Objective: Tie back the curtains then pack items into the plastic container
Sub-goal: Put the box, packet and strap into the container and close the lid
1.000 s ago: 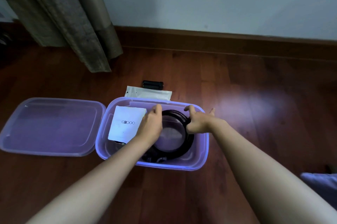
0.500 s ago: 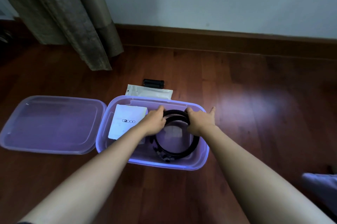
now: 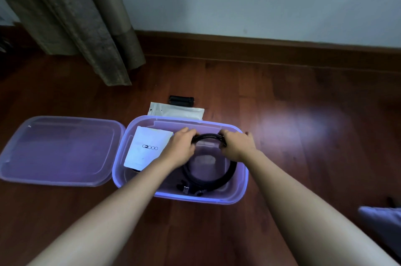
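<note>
On wood floor, both hands [image 3: 182, 150] [image 3: 237, 146] grip a black coil [image 3: 225, 175] — ends unclear — in the container [image 3: 243, 190].

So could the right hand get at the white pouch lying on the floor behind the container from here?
Probably yes, once it lets go. The right hand is shut on the black coiled belt inside the container. The white pouch lies just past the far rim, with nothing on top of it and open floor around.

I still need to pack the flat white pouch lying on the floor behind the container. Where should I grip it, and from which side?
Grip the white pouch by its far long edge, coming from above. It lies flat, its near edge tucked behind the container rim, and the small black object sits just behind it, so pinch toward the left corner, which looks clearest.
</note>
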### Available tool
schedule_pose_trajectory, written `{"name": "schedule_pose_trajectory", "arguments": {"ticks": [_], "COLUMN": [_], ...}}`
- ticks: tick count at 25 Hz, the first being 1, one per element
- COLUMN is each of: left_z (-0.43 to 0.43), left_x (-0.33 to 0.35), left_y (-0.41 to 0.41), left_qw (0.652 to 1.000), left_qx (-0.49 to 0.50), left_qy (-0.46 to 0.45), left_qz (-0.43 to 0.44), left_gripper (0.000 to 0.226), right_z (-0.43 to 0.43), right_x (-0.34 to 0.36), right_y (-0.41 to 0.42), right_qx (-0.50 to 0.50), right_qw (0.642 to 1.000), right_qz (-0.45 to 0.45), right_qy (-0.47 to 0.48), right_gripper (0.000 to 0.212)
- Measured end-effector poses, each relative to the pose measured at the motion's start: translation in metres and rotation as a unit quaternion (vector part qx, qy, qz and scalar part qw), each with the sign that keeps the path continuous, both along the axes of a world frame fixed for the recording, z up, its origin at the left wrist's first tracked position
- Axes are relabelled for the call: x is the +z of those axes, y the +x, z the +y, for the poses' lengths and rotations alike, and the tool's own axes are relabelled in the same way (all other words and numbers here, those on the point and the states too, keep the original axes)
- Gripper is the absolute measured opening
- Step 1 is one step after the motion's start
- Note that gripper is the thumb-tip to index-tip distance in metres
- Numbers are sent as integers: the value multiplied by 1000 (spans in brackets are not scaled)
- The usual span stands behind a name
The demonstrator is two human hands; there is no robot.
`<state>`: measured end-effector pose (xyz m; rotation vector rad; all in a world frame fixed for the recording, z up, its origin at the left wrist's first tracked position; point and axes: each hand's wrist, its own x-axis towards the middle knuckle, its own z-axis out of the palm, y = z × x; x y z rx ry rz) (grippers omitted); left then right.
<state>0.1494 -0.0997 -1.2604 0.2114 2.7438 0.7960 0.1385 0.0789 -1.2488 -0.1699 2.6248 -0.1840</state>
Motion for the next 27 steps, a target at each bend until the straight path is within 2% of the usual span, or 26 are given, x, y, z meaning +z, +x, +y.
{"name": "schedule_pose_trajectory", "arguments": {"ticks": [2,3,5,6,7,10,12,15,18,20,21,24,27], "left_z": [3,4,6,6,5,2,7,14,6,0,-2,-4,-2], "left_x": [5,6,8,9,8,11,14,21,31,34,32,20,5], "left_y": [1,2,5,7,8,7,6,2,-6,-6,-6,-11,-12], "left_qw": [998,996,992,990,989,992,996,996,963,935,932,959,976], "left_qx": [-1,4,19,19,12,-29,-35,-4,-36,-25,-16,-23,-32], "left_qy": [-41,-58,-75,-77,-72,-19,11,19,95,177,189,125,-17], "left_qz": [48,69,103,116,126,120,76,-85,-248,-307,-309,-253,-217], "left_gripper": [31,29,26,25,25,24,24,34,48,53,55,53,51], "right_z": [5,8,12,12,13,13,13,13,10,10,11,14,16], "right_x": [4,7,10,9,6,-4,0,6,8,5,1,-12,-17], "right_y": [-4,-5,-8,-9,-10,-11,-11,-9,-9,-11,-12,-13,-7], "right_qx": [-31,-61,-147,-176,-184,-150,-126,-84,-45,-32,-29,17,78], "right_qw": [996,985,925,898,894,929,948,969,984,988,988,994,996], "right_qz": [-27,-59,-145,-170,-168,-128,-118,-107,-81,-80,-80,-55,-36], "right_qy": [-77,-149,-319,-365,-373,-313,-267,-205,-150,-129,-127,-95,-11], "right_gripper": [46,47,45,46,49,59,54,53,50,49,48,53,60]}}
